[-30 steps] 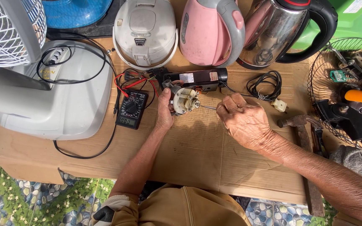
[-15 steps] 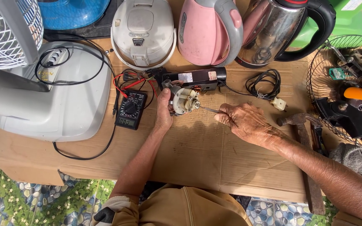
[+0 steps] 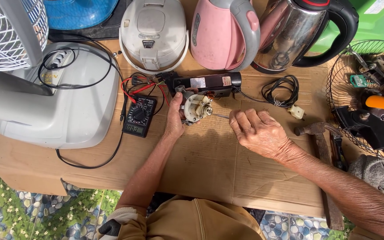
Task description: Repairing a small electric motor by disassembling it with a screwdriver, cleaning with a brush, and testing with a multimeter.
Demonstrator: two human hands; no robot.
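Toward the far edge of the cardboard-covered worktop [image 3: 210,173], mid-width: small fan motor [image 3: 196,107], shaft end pointing right; left hand [image 3: 174,116] clasps its left side; right hand [image 3: 258,132], just right of it, pinches a thin metal tool [image 3: 221,116] lying crosswise, tip touching the motor; black multimeter [image 3: 139,115] just left.

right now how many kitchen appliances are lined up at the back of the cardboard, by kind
rice cooker, white: 1
pink kettle: 1
steel kettle with black handle: 1
total: 3
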